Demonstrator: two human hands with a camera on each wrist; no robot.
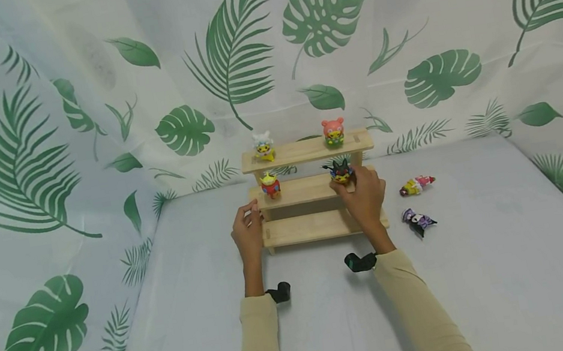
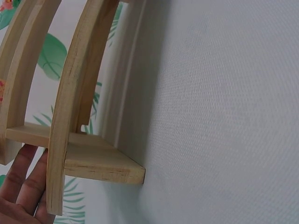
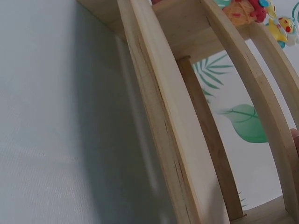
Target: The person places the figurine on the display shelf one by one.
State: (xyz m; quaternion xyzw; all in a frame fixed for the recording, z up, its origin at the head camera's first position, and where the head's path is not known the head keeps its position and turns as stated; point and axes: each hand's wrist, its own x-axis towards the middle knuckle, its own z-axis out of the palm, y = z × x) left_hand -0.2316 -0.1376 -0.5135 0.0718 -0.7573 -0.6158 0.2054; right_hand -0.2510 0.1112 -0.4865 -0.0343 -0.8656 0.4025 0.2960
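A three-tier wooden shelf (image 1: 311,227) stands before me. On its middle tier, at the right, my right hand (image 1: 366,196) pinches a small figurine with black ears (image 1: 340,171) between thumb and fingers; the right wrist view shows only a bit of a finger at its edge. My left hand (image 1: 248,232) is at the shelf's left end, its fingers (image 2: 32,186) extended against the side support in the left wrist view. A red figurine (image 1: 271,185) stands on the middle tier's left. Up top are a white-hooded figurine (image 1: 263,146) and a pink-hooded one (image 1: 333,132).
Right of the shelf, a pink and yellow figurine (image 1: 416,185) and a purple and black figurine (image 1: 419,221) lie on the white tabletop (image 1: 506,251). Behind the shelf hangs a leaf-patterned cloth (image 1: 256,76). A black wrist camera (image 1: 279,293) juts from each wrist.
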